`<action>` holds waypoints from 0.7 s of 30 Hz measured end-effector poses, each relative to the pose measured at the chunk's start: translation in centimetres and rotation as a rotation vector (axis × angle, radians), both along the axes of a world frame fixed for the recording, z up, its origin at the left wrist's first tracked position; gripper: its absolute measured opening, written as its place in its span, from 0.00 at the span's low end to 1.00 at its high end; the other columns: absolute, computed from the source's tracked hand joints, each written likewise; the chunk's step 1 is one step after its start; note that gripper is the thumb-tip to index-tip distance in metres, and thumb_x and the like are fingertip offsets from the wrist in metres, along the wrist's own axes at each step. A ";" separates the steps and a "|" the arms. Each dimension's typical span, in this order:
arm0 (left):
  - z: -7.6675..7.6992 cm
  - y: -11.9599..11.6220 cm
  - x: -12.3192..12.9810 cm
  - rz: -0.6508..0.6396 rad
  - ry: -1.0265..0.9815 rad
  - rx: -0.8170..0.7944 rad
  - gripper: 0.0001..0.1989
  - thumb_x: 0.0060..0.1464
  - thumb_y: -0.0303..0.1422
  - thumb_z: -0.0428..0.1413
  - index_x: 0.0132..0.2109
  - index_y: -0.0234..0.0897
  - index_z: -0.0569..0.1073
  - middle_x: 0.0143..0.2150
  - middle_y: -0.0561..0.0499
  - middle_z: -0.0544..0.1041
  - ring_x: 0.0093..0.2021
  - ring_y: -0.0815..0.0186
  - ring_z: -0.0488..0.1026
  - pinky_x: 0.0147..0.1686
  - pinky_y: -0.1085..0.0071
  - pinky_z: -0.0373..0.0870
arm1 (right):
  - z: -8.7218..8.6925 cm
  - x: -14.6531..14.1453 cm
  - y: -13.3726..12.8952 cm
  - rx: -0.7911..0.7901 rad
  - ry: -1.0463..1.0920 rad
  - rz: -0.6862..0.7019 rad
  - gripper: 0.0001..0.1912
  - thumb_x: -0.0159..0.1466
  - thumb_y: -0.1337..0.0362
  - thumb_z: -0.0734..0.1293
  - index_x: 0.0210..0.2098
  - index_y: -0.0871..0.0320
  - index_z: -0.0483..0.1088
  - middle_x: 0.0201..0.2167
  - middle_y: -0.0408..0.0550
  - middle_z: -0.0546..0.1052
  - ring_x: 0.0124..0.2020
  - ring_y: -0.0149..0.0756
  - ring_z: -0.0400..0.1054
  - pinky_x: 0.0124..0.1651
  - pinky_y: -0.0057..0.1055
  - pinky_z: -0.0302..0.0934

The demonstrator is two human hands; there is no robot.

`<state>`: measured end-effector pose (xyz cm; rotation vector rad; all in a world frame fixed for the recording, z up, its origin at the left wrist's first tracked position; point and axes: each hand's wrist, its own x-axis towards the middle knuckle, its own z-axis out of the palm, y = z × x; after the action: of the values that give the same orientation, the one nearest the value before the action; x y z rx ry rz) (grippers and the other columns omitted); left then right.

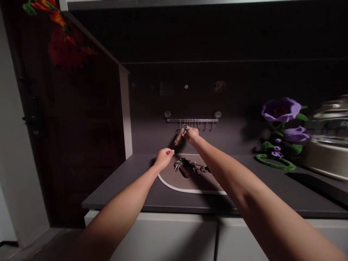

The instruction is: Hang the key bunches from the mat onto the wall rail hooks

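My right hand (pixel 193 135) pinches a bunch of keys (pixel 185 129) by its ring, just in front of the hook rail (pixel 192 120). From that ring hangs a brown key fob (pixel 178 138) with light lettering on it. Lower and to the left, my left hand (pixel 164 158) is closed, thumb against curled fingers, with nothing visible in it. Beneath both hands a mat (pixel 174 184) with a white rim lies on the dark counter. On it rest several more keys (pixel 178 165) and a dark brown bar-shaped fob (pixel 184 172); my right forearm hides part of the mat.
Purple artificial flowers (pixel 281 110) with a green looped base stand at the right, beside a cream appliance with a clear upper part (pixel 328 152). A dark door (pixel 76 145) is at the left. An upper cabinet (pixel 190 32) overhangs the dark counter (pixel 119 188).
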<state>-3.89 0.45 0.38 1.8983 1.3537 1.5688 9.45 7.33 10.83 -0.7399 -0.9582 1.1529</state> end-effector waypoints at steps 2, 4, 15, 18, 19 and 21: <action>0.0 0.0 0.0 0.002 0.010 0.002 0.16 0.48 0.41 0.49 0.26 0.33 0.72 0.18 0.54 0.66 0.20 0.71 0.60 0.22 0.74 0.51 | -0.1 -0.3 0.4 -0.005 0.017 0.005 0.09 0.60 0.72 0.58 0.24 0.61 0.61 0.13 0.42 0.67 0.13 0.24 0.60 0.15 0.21 0.56; 0.0 0.1 0.0 0.004 0.013 0.005 0.15 0.48 0.41 0.49 0.26 0.33 0.72 0.18 0.54 0.66 0.20 0.71 0.60 0.22 0.74 0.51 | -0.2 -0.4 0.7 -0.013 0.034 0.001 0.09 0.61 0.72 0.58 0.24 0.61 0.61 0.13 0.41 0.67 0.13 0.23 0.60 0.15 0.20 0.57; 0.1 0.0 0.0 -0.008 -0.006 -0.008 0.14 0.48 0.39 0.49 0.25 0.33 0.71 0.19 0.54 0.67 0.21 0.71 0.60 0.23 0.74 0.53 | -1.5 -0.1 1.0 0.001 0.001 -0.016 0.08 0.58 0.72 0.60 0.23 0.61 0.63 0.13 0.41 0.67 0.14 0.24 0.61 0.17 0.21 0.58; 0.2 -0.2 -0.1 -0.008 -0.006 -0.010 0.14 0.48 0.39 0.49 0.25 0.33 0.72 0.19 0.53 0.67 0.20 0.71 0.60 0.23 0.74 0.53 | -2.0 0.2 1.3 0.026 -0.017 -0.006 0.08 0.57 0.72 0.61 0.22 0.61 0.62 0.13 0.41 0.67 0.14 0.23 0.60 0.18 0.21 0.57; 0.3 -0.2 -0.1 -0.010 -0.008 -0.011 0.14 0.47 0.39 0.49 0.25 0.33 0.72 0.19 0.53 0.67 0.21 0.71 0.60 0.23 0.74 0.53 | -2.1 0.2 1.4 0.033 -0.023 -0.007 0.09 0.57 0.72 0.61 0.21 0.61 0.62 0.13 0.40 0.67 0.14 0.23 0.60 0.18 0.21 0.57; 0.3 -0.2 -0.1 -0.014 -0.009 -0.015 0.14 0.47 0.39 0.49 0.26 0.33 0.72 0.19 0.53 0.67 0.21 0.71 0.60 0.23 0.74 0.53 | -2.3 0.4 1.7 0.044 -0.040 -0.011 0.10 0.57 0.72 0.60 0.20 0.60 0.60 0.13 0.40 0.67 0.14 0.24 0.60 0.19 0.21 0.57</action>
<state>-3.95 0.25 0.65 1.8858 1.3425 1.5545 9.88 9.02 8.58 -0.7345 -1.0086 1.1082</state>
